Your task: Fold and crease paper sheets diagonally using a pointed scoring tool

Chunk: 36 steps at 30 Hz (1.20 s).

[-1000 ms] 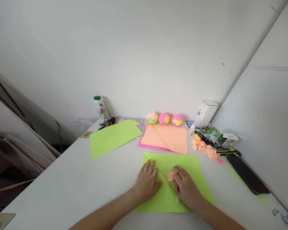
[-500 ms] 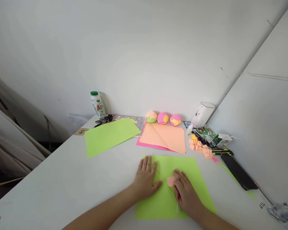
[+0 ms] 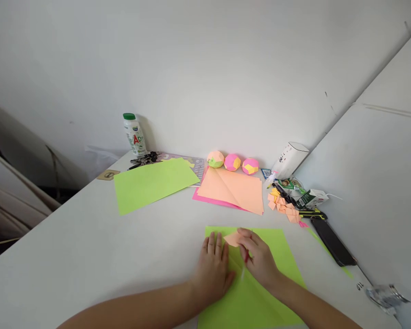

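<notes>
My left hand [image 3: 215, 264] lies flat, fingers spread, on a lime green sheet of paper [image 3: 274, 256] near the table's front edge. Close beside it, my right hand [image 3: 258, 262] is closed on a small folded orange paper piece [image 3: 231, 238] at its fingertips. A thin red and white stick [image 3: 245, 260] also shows under its fingers. A diagonal crease runs across the green sheet between the two hands.
A second green sheet [image 3: 150, 183] lies back left. Orange sheets over a pink one [image 3: 234, 189] sit behind. Three paper balls [image 3: 232, 162], a white bottle [image 3: 134, 135], keys [image 3: 142, 160], a white box [image 3: 291, 160], orange scraps [image 3: 284, 208] and a black phone [image 3: 332, 235] line the back and right.
My right hand has slid the orange piece away from me, up along the green sheet toward its far edge. The left hand stays flat. The camera view shifted slightly.
</notes>
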Motion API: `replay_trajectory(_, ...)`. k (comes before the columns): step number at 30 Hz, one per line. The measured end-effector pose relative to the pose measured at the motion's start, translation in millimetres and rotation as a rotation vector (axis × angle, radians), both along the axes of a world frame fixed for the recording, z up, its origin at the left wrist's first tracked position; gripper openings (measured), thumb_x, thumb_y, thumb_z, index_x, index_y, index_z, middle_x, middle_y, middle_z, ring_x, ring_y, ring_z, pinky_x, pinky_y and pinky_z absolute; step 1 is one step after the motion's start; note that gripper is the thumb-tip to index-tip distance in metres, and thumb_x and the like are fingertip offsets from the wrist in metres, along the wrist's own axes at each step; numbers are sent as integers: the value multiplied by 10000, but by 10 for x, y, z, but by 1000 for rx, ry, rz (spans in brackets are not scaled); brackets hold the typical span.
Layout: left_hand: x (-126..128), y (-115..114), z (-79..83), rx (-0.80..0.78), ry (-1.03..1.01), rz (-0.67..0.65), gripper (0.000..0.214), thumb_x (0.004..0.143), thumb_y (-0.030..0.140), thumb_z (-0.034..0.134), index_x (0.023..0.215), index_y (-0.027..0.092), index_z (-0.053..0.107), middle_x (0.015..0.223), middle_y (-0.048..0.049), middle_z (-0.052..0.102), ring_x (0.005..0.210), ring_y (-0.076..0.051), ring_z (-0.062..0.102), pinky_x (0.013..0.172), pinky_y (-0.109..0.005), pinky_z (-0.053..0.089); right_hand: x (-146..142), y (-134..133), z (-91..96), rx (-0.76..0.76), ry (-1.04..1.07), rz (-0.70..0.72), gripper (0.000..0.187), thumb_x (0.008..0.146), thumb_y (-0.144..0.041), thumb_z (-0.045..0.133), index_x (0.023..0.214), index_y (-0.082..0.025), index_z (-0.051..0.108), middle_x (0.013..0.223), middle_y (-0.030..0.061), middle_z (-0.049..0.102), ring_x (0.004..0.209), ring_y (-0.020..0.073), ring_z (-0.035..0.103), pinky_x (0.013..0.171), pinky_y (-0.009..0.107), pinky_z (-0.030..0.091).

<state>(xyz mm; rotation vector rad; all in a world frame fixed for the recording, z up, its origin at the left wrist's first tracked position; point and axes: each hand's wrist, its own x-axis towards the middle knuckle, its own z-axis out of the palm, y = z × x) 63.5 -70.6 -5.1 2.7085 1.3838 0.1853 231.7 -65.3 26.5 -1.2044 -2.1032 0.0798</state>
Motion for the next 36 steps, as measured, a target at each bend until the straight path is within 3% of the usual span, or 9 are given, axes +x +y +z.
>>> replay_trajectory(4,29,-42,-110,184,8,-1,576,905,476,417,1245,36,565,1273,-262,529,1182,-410,492,949,-532,387,-334,340,-157,-12,100,36,229,840,-52,472,889,-212,629,1010,87,672,944,204,623,758,357,567)
replay_trajectory(8,-97,15,-164,340,18,-104,394,938,317,421,1096,45,658,1159,-226,612,1091,-337,564,905,-474,422,-414,426,-304,-6,80,77,217,827,-47,497,831,-219,630,927,63,694,813,209,592,689,387,544)
replay_trajectory(11,-232,79,-102,371,-35,-159,355,931,300,424,1091,87,658,1093,-160,640,1044,-296,572,895,-432,423,-369,417,-319,-9,83,100,242,808,-24,497,870,-222,622,928,60,692,798,209,571,663,377,530)
replay_trajectory(15,-321,120,-14,312,-78,-62,486,898,463,436,1192,108,593,1178,-128,595,1100,-292,515,935,-421,382,-350,429,-284,-65,143,132,242,797,-3,487,833,-220,588,806,35,664,756,192,536,618,333,508)
replay_trajectory(20,-329,89,-52,469,-115,-54,392,909,390,444,1175,152,606,1311,-87,523,1196,-264,431,983,-414,298,-372,462,-238,-164,210,205,207,809,-21,503,765,-213,567,689,14,590,715,178,509,584,304,478)
replay_trajectory(25,-341,157,-29,322,-107,-100,482,883,405,459,1265,122,541,1502,-71,295,1318,-280,324,1028,-364,286,-372,492,-206,-184,254,239,210,808,-19,513,769,-214,579,710,13,582,735,171,533,599,296,484)
replay_trajectory(31,-369,230,-56,164,-117,-122,500,880,414,431,1198,54,571,1286,-154,546,1236,-283,456,930,-324,416,-324,493,-248,-258,246,234,285,774,29,434,833,-217,567,729,21,565,756,182,536,641,331,497)
replay_trajectory(33,-368,244,-74,172,-177,-94,406,878,340,434,1138,73,595,1225,-148,580,1230,-288,465,909,-327,445,-300,490,-264,-275,229,220,313,754,41,403,853,-209,564,768,33,576,782,188,535,654,344,501)
replay_trajectory(36,-365,275,-78,236,-315,-62,210,840,148,424,890,108,624,1079,-140,623,1208,-302,487,886,-347,476,-274,495,-271,-270,216,201,312,764,46,405,867,-206,559,795,39,589,798,190,544,659,346,504)
